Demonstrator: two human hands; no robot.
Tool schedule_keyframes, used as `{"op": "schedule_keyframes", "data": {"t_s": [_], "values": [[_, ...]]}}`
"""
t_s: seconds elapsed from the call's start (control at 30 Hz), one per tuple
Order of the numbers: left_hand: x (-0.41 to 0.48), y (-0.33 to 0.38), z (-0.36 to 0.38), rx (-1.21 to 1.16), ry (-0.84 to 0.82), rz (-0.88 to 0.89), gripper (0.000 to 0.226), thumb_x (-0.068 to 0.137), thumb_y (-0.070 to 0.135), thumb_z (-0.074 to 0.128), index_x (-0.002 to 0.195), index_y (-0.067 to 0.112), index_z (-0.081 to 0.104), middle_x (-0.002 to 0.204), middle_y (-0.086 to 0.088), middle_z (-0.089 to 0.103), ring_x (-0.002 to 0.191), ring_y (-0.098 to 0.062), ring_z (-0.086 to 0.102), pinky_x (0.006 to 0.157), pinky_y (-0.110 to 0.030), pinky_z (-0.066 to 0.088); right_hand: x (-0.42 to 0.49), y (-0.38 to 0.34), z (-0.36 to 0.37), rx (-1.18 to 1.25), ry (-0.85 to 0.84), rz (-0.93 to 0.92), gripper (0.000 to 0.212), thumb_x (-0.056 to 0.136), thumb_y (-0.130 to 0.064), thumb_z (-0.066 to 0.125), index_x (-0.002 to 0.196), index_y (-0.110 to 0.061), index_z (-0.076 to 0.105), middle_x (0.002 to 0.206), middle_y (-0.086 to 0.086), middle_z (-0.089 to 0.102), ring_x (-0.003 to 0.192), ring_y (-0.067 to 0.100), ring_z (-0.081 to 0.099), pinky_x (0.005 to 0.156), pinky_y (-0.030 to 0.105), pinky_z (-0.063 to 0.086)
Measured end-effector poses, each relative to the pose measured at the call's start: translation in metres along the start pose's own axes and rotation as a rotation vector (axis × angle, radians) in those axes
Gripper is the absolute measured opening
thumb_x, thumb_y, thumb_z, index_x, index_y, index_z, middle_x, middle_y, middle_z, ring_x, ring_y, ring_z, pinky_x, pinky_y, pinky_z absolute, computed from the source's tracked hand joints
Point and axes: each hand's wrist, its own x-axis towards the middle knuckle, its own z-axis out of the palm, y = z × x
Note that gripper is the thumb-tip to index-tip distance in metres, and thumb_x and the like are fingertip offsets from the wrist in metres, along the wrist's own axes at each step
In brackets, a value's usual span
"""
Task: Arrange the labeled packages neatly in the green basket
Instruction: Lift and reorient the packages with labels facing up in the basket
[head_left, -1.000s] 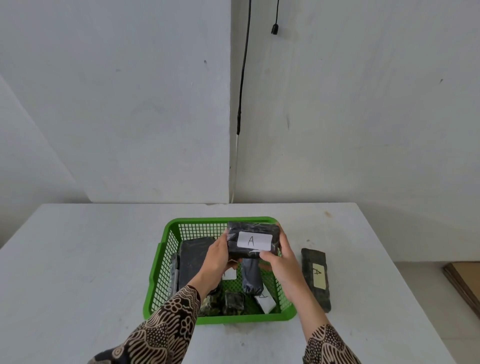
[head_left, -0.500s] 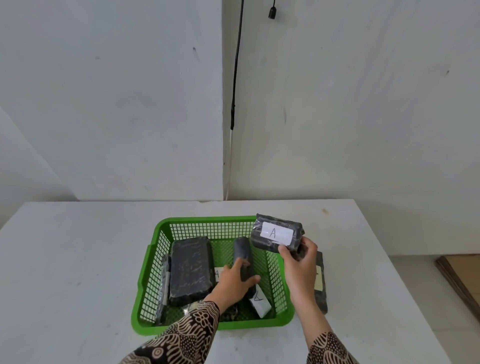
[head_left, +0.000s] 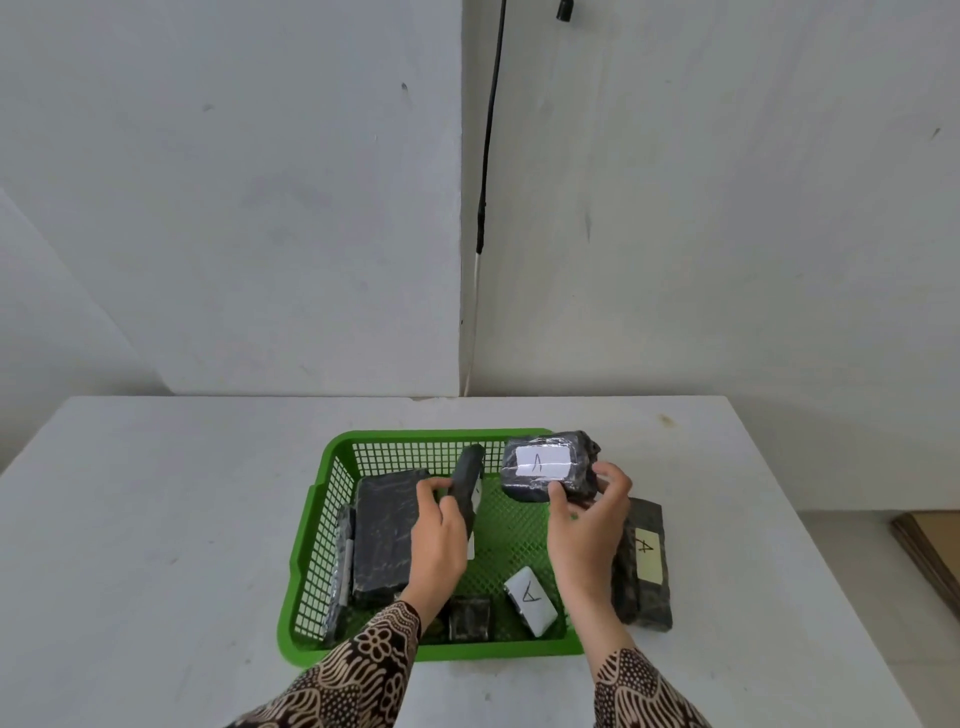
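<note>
Head view: my left hand (head_left: 439, 540) clamps its fingers on a slim package (head_left: 466, 480) stood on edge inside the green basket (head_left: 311, 525); my right hand (head_left: 587, 525) grips a labeled bundle (head_left: 545, 467) above its far corner. Several packages lie inside; one long package (head_left: 644, 561) waits outside on the worktop (head_left: 156, 519).

I have a single head-worn, wide-angle view, looking forward and down from above the near edge of the white table (head_left: 156, 519). It sits close over the green basket (head_left: 311, 525), centred low in frame, with the wall (head_left: 234, 208) filling the upper half.
</note>
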Motion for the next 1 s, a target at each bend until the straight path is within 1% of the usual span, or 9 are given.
{"op": "schedule_keyframes", "data": {"t_s": [0.1, 0.2, 0.27, 0.43, 0.6, 0.73, 0.83, 0.9, 1.0], "values": [[0.0, 0.0, -0.008, -0.014, 0.068, 0.0, 0.022, 0.096, 0.015, 0.028, 0.105, 0.024, 0.047, 0.065, -0.001, 0.054, 0.053, -0.013, 0.043, 0.047, -0.026, 0.034, -0.003, 0.001, 0.008, -0.106, -0.045, -0.039, 0.03, 0.086, -0.018, 0.065, 0.107, -0.02, 0.045, 0.112, 0.007, 0.045, 0.067, 0.003, 0.06, 0.049, 0.013, 0.052], [0.0, -0.003, -0.013, -0.05, 0.157, 0.01, 0.024, 0.096, 0.014, 0.028, 0.102, 0.024, 0.049, 0.058, 0.002, 0.048, 0.048, -0.012, 0.038, 0.04, -0.019, 0.033, -0.009, 0.007, 0.02, -0.119, -0.065, -0.017, 0.021, 0.086, -0.018, 0.065, 0.097, -0.021, 0.047, 0.101, 0.005, 0.055, 0.075, 0.013, 0.063, 0.059, 0.02, 0.053], [0.0, -0.004, -0.017, -0.064, 0.201, -0.001, 0.024, 0.096, 0.015, 0.028, 0.101, 0.025, 0.049, 0.056, 0.003, 0.046, 0.045, -0.012, 0.037, 0.039, -0.021, 0.032, -0.015, 0.014, 0.029, -0.101, -0.055, 0.063, 0.019, 0.085, -0.015, 0.066, 0.094, -0.019, 0.049, 0.096, 0.004, 0.06, 0.086, 0.021, 0.062, 0.069, 0.026, 0.051], [0.0, -0.007, -0.024, -0.049, 0.227, -0.031, 0.017, 0.098, 0.034, 0.034, 0.099, 0.026, 0.048, 0.059, 0.001, 0.05, 0.047, -0.014, 0.042, 0.046, -0.031, 0.035, -0.022, 0.027, 0.05, -0.046, -0.005, 0.337, 0.017, 0.087, -0.016, 0.064, 0.097, -0.018, 0.051, 0.102, 0.004, 0.058, 0.077, 0.016, 0.058, 0.059, 0.018, 0.042], [0.001, -0.016, -0.028, -0.035, 0.184, -0.057, 0.025, 0.093, 0.05, 0.041, 0.1, 0.026, 0.047, 0.062, 0.001, 0.052, 0.049, -0.013, 0.045, 0.048, -0.03, 0.036, -0.021, 0.036, 0.057, 0.151, -0.074, 0.44, 0.049, 0.088, -0.007, 0.062, 0.134, -0.018, 0.049, 0.136, 0.014, 0.042, 0.105, 0.022, 0.058, 0.086, 0.029, 0.051], [0.003, -0.023, -0.028, -0.049, 0.127, -0.105, 0.033, 0.086, 0.05, 0.055, 0.105, 0.024, 0.046, 0.074, 0.004, 0.056, 0.061, -0.011, 0.053, 0.052, -0.027, 0.038, -0.021, 0.037, 0.059, -0.1, -0.239, 0.452, 0.071, 0.09, -0.022, 0.061, 0.148, -0.021, 0.021, 0.146, 0.016, 0.037, 0.125, 0.032, 0.048, 0.103, 0.043, 0.044], [0.006, -0.026, -0.027, -0.074, 0.11, -0.181, 0.036, 0.087, 0.045, 0.057, 0.111, 0.02, 0.047, 0.094, 0.005, 0.059, 0.085, -0.012, 0.058, 0.066, -0.027, 0.045, -0.022, 0.036, 0.055, -0.079, -0.32, 0.45, 0.079, 0.09, -0.022, 0.06, 0.15, -0.024, 0.008, 0.153, 0.008, 0.031, 0.136, 0.03, 0.036, 0.109, 0.045, 0.036], [0.008, -0.027, -0.028, -0.098, 0.118, -0.228, 0.036, 0.09, 0.043, 0.053, 0.115, 0.016, 0.051, 0.105, -0.003, 0.06, 0.098, -0.021, 0.056, 0.08, -0.034, 0.044, -0.023, 0.036, 0.05, -0.065, -0.306, 0.448, 0.073, 0.091, -0.018, 0.058, 0.149, -0.021, 0.015, 0.154, 0.007, 0.028, 0.138, 0.028, 0.033, 0.111, 0.045, 0.034], [0.008, -0.025, -0.029, -0.142, 0.097, -0.203, 0.03, 0.093, 0.037, 0.051, 0.113, 0.016, 0.054, 0.108, -0.005, 0.06, 0.1, -0.022, 0.056, 0.084, -0.035, 0.043, -0.031, 0.03, 0.041, -0.025, -0.231, 0.4, 0.045, 0.092, -0.015, 0.055, 0.136, -0.016, 0.043, 0.138, 0.008, 0.051, 0.119, 0.022, 0.052, 0.097, 0.039, 0.048]]}}
